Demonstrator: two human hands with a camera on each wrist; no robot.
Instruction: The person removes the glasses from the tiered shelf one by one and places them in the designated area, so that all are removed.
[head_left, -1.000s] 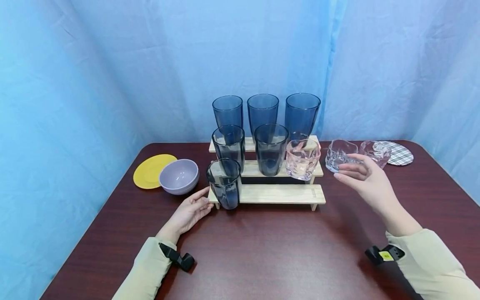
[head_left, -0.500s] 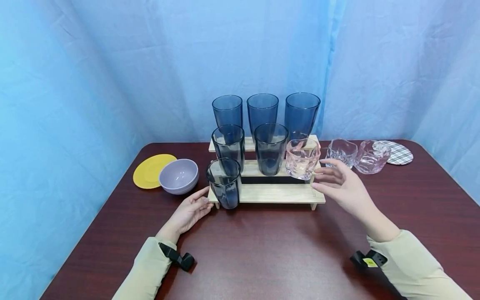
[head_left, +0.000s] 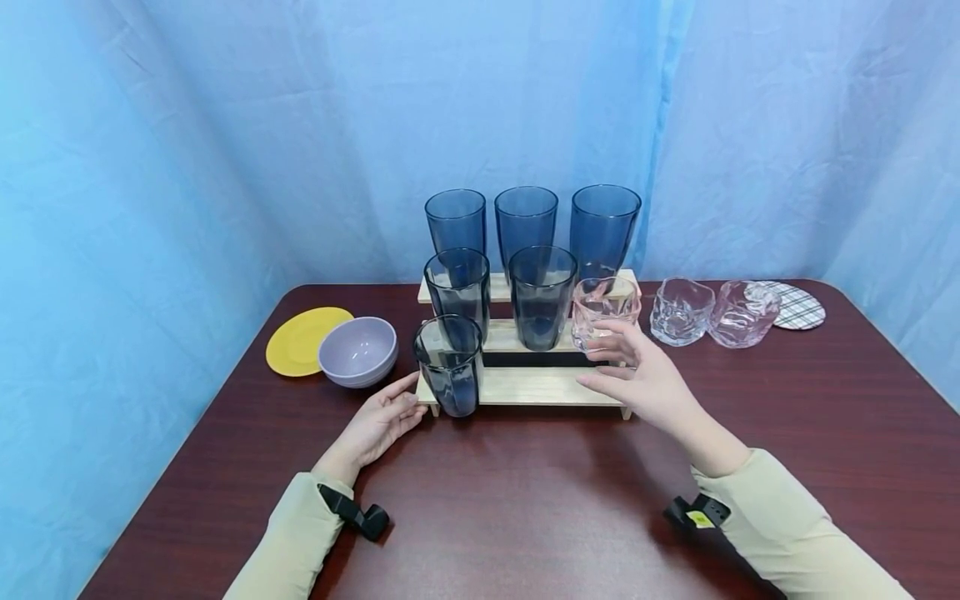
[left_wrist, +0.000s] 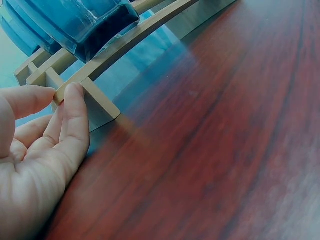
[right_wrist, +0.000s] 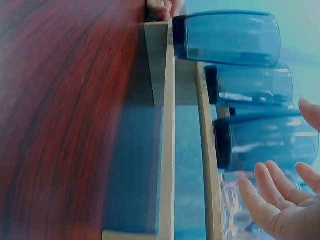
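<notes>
My left hand [head_left: 378, 427] pinches the left end of the lowest step of a three-tier wooden rack [head_left: 551, 386]; the left wrist view shows thumb and fingers on the plank's end [left_wrist: 67, 92]. Just beside it, a tall blue-grey glass [head_left: 448, 367] stands on that step. My right hand [head_left: 641, 375] hovers in front of the rack's right side, fingers apart and holding nothing. Behind its fingers, partly covered, a short pinkish glass [head_left: 600, 312] sits on the middle step. Two tall glasses share that step, including the nearer one [head_left: 542, 300].
Several tall blue glasses [head_left: 603, 225] fill the top step. Right of the rack stand a clear short glass [head_left: 681, 312], a pinkish one [head_left: 742, 315] and a checked round coaster [head_left: 801, 307]. A lilac bowl [head_left: 358, 352] and yellow plate [head_left: 300, 342] lie to the left.
My right hand has moved left from beside the clear short glasses to in front of the pinkish glass on the rack. My left hand has stayed at the rack's end.
</notes>
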